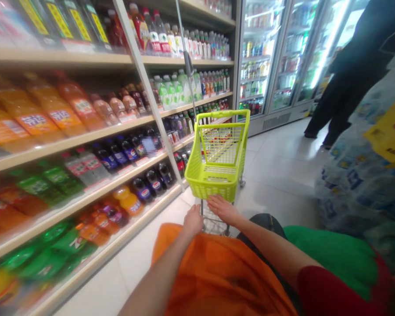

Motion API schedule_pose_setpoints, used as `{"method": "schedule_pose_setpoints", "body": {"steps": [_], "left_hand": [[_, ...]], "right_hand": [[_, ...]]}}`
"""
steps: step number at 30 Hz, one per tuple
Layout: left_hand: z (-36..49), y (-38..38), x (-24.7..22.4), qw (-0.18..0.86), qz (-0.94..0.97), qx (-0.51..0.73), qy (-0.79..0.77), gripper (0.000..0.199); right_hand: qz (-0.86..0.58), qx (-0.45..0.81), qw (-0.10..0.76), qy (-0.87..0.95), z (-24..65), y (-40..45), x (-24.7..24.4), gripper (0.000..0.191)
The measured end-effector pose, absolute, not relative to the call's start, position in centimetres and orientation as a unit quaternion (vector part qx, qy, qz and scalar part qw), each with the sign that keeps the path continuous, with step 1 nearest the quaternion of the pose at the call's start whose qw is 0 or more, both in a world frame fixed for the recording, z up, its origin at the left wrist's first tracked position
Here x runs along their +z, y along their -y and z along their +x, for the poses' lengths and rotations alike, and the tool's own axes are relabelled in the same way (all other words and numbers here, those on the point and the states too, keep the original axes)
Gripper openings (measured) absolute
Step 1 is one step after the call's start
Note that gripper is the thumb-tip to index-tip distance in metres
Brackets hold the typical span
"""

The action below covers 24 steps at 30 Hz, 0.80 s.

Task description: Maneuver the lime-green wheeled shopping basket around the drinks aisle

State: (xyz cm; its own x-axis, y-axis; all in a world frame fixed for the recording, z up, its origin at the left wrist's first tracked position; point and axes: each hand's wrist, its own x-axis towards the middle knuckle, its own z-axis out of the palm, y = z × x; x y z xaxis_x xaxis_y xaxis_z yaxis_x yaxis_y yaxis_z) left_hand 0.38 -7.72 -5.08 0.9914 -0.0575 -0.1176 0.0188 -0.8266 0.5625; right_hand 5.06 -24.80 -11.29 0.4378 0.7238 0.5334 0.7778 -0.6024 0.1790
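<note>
A small yellow-green shopping cart (213, 177) stands before me, its handle (222, 113) at the far end. Its basket has slatted sides and looks empty. My right hand (223, 210) lies with fingers stretched out at the bottom of the basket's near wall, seemingly touching it. Beside the cart's grey leg, on the left, is my left hand (194, 219). Its fingers are curled together, and blur hides what they hold, if anything. Orange cloth (213, 272) covers my front under both forearms.
Shelves of bottled drinks (131, 149) run along the left. Glass-door fridges (270, 66) stand at the back. A person in dark trousers (335, 96) is at the upper right. Stacked plastic-wrapped packs (352, 175) line the right. Green cloth (332, 256) shows at the lower right.
</note>
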Motion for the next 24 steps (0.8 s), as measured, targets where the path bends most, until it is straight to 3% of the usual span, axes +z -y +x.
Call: {"method": "schedule_pose_setpoints", "body": {"steps": [6, 10, 15, 24], "left_hand": [[0.7, 10.1, -3.4, 0.209, 0.974, -0.043, 0.081, 0.052], [0.4, 12.0, -3.6, 0.138, 0.978, -0.042, 0.153, 0.051], [0.0, 12.0, -4.7, 0.117, 0.975, -0.077, 0.172, 0.052], [1.5, 10.8, -3.1, 0.113, 0.984, -0.054, 0.124, 0.051]], "right_hand": [[-0.845, -0.382, 0.095, 0.362, 4.3, 27.2, -7.4, 0.034], [-0.854, -0.338, 0.092, 0.385, 4.7, 28.5, -9.4, 0.034], [-0.846, -0.307, 0.075, 0.429, 4.0, 29.2, -12.2, 0.028], [-0.85, -0.334, 0.125, 0.387, 4.6, 28.6, -8.7, 0.033]]}}
